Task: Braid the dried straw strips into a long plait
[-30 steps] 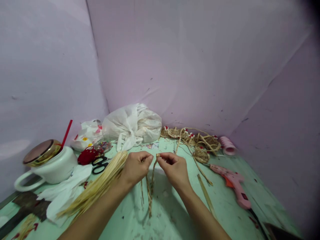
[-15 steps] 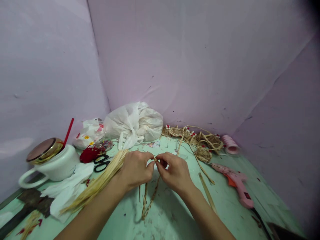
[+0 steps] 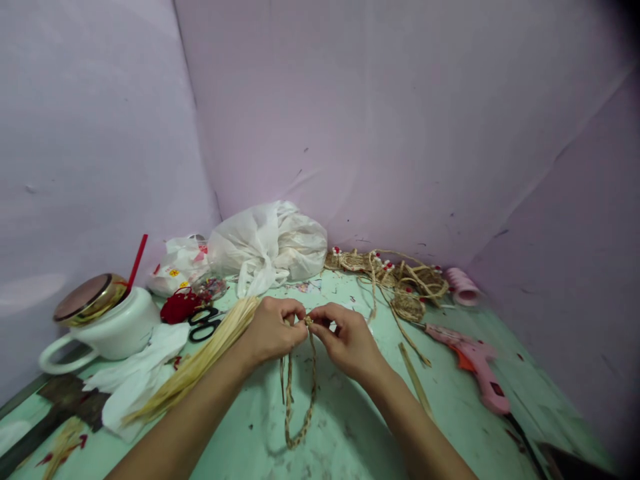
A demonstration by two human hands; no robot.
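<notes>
Mid-table, my left hand (image 3: 280, 328) is closed, pinching a braided straw cord (image 3: 299, 437) near a small knot-like bit at the fingertips. From there the cord hangs down in a loop below my hands, and a thin loose strand dangles beside it. Close by on the right, my right hand (image 3: 345, 337) has thumb and forefinger closed at the same small bit of cord. Exactly how the fingers grip it is too small to make out. Under my left forearm lies a bundle of pale straw (image 3: 200, 370).
Left: a white mug (image 3: 115, 327) with a gold lid, black-handled scissors (image 3: 204, 325), a hammer (image 3: 70, 403), red yarn (image 3: 181, 305). Back: a white plastic bag (image 3: 270, 247), coiled straw pieces (image 3: 407, 307). Right: a pink glue gun (image 3: 477, 363) with its cord, a thread spool (image 3: 463, 287).
The hanging cord has opened from a narrow fold into a wider, rounder loop. A cord length behind my right hand has shifted right. My hands stay together in nearly the same place.
</notes>
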